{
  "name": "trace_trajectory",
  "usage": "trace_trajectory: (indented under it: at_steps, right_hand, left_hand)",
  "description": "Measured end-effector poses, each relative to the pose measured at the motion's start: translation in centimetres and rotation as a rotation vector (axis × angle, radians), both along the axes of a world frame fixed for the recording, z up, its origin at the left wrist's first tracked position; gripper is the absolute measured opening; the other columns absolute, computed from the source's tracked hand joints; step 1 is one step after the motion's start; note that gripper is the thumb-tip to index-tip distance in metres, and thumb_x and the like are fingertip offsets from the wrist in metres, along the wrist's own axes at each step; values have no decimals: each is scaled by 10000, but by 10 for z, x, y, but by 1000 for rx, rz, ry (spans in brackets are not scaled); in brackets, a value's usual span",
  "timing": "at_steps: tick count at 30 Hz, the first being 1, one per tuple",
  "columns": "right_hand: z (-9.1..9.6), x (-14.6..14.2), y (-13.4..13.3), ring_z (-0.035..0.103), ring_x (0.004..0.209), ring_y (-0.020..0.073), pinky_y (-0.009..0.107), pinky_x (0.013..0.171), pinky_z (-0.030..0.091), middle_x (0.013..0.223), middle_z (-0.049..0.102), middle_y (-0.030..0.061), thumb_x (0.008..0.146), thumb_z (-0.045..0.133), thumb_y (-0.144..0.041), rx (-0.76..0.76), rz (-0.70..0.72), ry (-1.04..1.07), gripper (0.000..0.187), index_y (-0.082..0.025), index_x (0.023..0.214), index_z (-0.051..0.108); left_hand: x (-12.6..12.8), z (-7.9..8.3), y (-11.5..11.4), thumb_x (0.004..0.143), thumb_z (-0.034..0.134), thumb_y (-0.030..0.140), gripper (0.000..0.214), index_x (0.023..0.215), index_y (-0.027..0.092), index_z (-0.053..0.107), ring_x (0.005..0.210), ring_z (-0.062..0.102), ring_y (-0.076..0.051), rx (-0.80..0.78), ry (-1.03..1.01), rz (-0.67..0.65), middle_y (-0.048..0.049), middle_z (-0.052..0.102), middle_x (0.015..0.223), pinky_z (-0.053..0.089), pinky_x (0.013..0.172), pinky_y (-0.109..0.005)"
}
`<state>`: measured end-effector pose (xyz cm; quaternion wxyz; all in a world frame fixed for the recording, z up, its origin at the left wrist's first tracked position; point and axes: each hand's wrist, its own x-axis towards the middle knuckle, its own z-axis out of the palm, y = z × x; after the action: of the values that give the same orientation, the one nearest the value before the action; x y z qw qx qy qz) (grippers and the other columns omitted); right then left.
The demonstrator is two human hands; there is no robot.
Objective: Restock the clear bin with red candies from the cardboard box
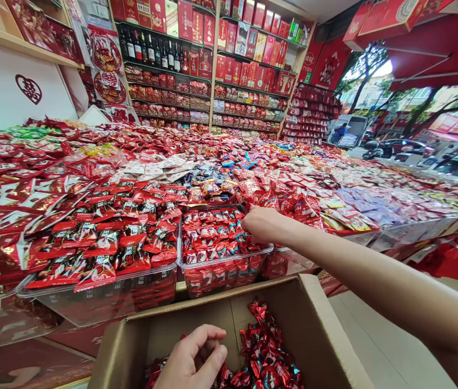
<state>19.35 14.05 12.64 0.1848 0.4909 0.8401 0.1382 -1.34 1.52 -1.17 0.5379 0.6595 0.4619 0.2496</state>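
My right hand [263, 224] reaches over the right side of a clear plastic bin [225, 263], where red-wrapped candies [212, 229] lie in neat rows. Its fingers are curled downward and mostly hidden behind the back of the hand, so what they hold does not show. Low in front, my left hand [192, 359] hovers inside an open cardboard box [322, 324]. Its fingers curl toward the palm, with the thumb beside them; anything in the palm is hidden. Loose shiny red twist-wrapped candies [267, 351] are heaped in the box, right of this hand.
To the left stands another clear bin [91, 289] of red and black packets. Heaps of wrapped sweets [164, 167] cover the long display behind. Shelves with bottles [151, 51] and red boxes line the back wall. A tiled floor [378, 324] shows at right.
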Motion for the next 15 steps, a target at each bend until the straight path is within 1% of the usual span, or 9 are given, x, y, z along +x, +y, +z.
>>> trace_trajectory:
  at_steps: [3,5,8,12,15]
  right_hand:
    - [-4,-1,0,568,786,240,289,607,441,743,651,121,655,542,-150,14,7,-13,162,-132,776,649]
    - [-7,-3,-2,560,788,232,275,590,432,746,647,138,700,497,-129,33,1,-9,175,-125,782,651]
    - [-10,-5,-5,559,777,217,259,588,418,725,642,149,747,428,-102,43,7,14,229,-110,787,653]
    - [-8,-2,-6,561,752,209,255,584,407,711,641,131,731,424,-84,64,19,49,233,-108,764,654]
    - [-4,0,-10,569,711,199,275,619,408,716,643,113,714,437,-75,75,66,46,221,-110,741,652]
  left_hand:
    - [1,1,-1,732,497,351,252,874,167,595,649,539,-156,19,30,-3,-10,601,685,425,627,-231]
    - [2,1,-2,731,496,355,258,876,166,595,634,537,-155,22,48,-16,-9,598,676,426,614,-230]
    - [2,1,-2,726,488,349,257,869,165,596,616,541,-157,44,47,6,-11,595,661,431,585,-226]
    - [2,2,-1,734,480,332,254,884,162,595,678,575,-171,64,93,-57,-32,625,713,442,630,-228]
    - [3,-1,-2,732,479,335,250,873,167,598,686,586,-177,107,122,-44,-32,640,707,441,626,-231]
